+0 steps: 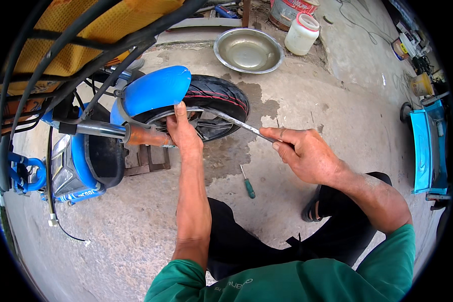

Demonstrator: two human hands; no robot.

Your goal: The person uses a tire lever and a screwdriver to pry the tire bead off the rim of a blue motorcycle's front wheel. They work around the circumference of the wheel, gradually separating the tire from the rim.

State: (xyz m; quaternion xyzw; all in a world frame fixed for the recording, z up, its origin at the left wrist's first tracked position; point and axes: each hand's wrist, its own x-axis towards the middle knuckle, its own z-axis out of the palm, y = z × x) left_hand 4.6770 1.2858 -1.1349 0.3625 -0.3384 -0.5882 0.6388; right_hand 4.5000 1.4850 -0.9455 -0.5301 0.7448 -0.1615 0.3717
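A blue scooter's front wheel, with its black, red-striped tyre [221, 90], sits below a blue mudguard [156, 88]. My left hand [185, 130] grips the wheel at its near side beside the rusty fork leg [145, 136]; the thumb points up against the tyre edge and the other fingers are mostly hidden. In my right hand [307, 153] is the end of a long metal tyre lever [239, 124], fingers closed round it. The lever's far end reaches the rim close to my left hand; its tip is hard to make out.
A green-handled screwdriver [249, 187] lies on the concrete by my feet. Beyond the wheel stand a metal basin [248, 50] of water and a white jar [302, 34]. A metal frame [148, 161] is under the wheel. At right is a light-blue cart [428, 148].
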